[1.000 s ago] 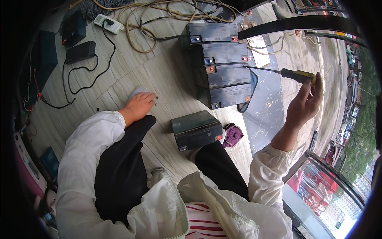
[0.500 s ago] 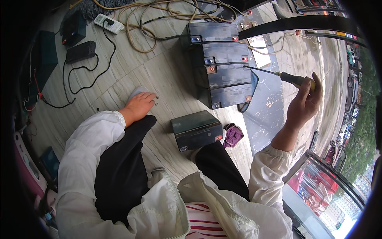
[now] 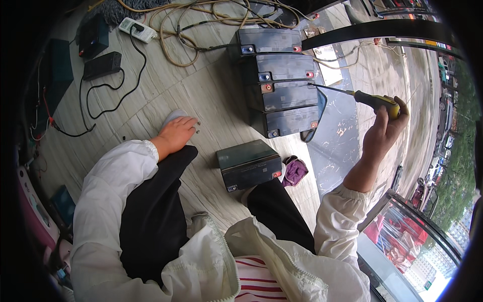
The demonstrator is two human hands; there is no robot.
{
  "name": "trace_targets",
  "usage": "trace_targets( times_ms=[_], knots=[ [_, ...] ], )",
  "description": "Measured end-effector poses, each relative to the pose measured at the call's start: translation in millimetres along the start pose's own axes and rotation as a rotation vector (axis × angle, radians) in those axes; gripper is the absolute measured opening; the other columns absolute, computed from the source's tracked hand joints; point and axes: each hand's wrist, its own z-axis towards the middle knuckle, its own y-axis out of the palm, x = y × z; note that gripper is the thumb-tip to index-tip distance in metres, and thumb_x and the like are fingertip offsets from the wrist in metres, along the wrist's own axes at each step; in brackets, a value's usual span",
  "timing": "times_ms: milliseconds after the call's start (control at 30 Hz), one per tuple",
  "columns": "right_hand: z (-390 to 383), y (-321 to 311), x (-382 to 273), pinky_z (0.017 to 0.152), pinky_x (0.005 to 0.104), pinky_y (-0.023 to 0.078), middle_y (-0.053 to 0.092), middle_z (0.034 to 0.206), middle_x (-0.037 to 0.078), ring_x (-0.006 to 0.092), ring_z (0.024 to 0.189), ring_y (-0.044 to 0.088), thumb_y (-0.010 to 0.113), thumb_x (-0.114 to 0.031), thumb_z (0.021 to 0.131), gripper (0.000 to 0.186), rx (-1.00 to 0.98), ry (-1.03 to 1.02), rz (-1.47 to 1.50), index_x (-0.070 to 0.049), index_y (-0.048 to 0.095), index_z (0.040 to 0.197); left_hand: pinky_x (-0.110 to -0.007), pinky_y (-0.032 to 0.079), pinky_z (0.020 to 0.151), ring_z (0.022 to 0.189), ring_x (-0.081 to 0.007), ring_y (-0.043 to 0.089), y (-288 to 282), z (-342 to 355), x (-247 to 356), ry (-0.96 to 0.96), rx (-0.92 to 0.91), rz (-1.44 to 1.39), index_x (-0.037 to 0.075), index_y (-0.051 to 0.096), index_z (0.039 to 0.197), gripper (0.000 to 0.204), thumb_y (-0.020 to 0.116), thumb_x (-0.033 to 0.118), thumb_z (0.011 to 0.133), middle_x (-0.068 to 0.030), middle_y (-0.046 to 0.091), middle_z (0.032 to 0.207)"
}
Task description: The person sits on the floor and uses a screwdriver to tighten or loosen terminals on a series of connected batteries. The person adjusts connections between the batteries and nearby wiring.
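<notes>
My right hand (image 3: 386,129) is raised at the right and grips the yellow-and-black handle of a screwdriver (image 3: 370,99). Its thin shaft reaches left to the terminal end of a row of several dark rectangular batteries (image 3: 282,80) standing side by side on the floor. My left hand (image 3: 176,133) lies palm down over a small white thing on the pale plank floor, beside my left knee. A single dark battery (image 3: 249,163) sits apart between my knees, with a purple cloth (image 3: 295,170) at its right.
Tangled tan and black cables (image 3: 196,25) lie at the top, with a white power strip (image 3: 137,28) and black charger boxes (image 3: 102,64) on the left. A dark stone slab (image 3: 342,136) lies to the right, and beyond it a glass rail and street.
My right hand has lowered and tilted the screwdriver slightly, its tip staying by the battery row. My left hand has not moved.
</notes>
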Motion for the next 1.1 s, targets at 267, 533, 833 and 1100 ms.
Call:
trace_targets(
  times_ms=[267,533,833,1100],
  knots=[
    [-1,5,-16,0.082,0.0247,0.046,0.056,0.097,0.008,0.0118,0.086,0.055,0.055,-0.011,0.094,0.036,-0.007,0.08,-0.194,-0.001,0.043,0.126,-0.039,0.033,0.108,0.128,-0.0294,0.042,3,-1,-1,0.018,0.048,-0.003,0.003,0.063,0.105,0.026,0.05,0.013,0.084,-0.0126,0.048,0.136],
    [0,-2,4,0.08,0.022,0.045,0.056,0.098,0.008,0.0115,0.087,0.055,0.059,-0.006,0.089,0.042,-0.062,-0.003,0.028,0.0,0.041,0.127,-0.038,0.032,0.109,0.131,-0.0278,0.041,1,2,0,0.003,-0.015,0.021,0.005,0.061,0.111,0.028,0.05,0.015,0.088,-0.0105,0.045,0.139],
    [-1,-4,-5,0.063,0.0203,0.046,0.057,0.097,0.009,0.0093,0.07,0.055,0.059,-0.004,0.088,0.038,-0.048,0.202,0.151,-0.001,0.042,0.122,-0.037,0.033,0.109,0.13,-0.0275,0.041,1,0,0,-0.009,-0.022,0.023,0.005,0.061,0.111,0.027,0.05,0.016,0.089,-0.0094,0.046,0.139],
    [3,-4,-10,0.059,0.0193,0.044,0.058,0.094,0.008,0.008,0.065,0.053,0.063,-0.014,0.091,0.031,-0.006,0.286,-0.078,-0.002,0.047,0.115,-0.037,0.033,0.108,0.13,-0.0279,0.041,1,-1,0,-0.018,-0.026,0.023,0.005,0.061,0.11,0.026,0.049,0.016,0.089,-0.0088,0.045,0.139]
  ],
)
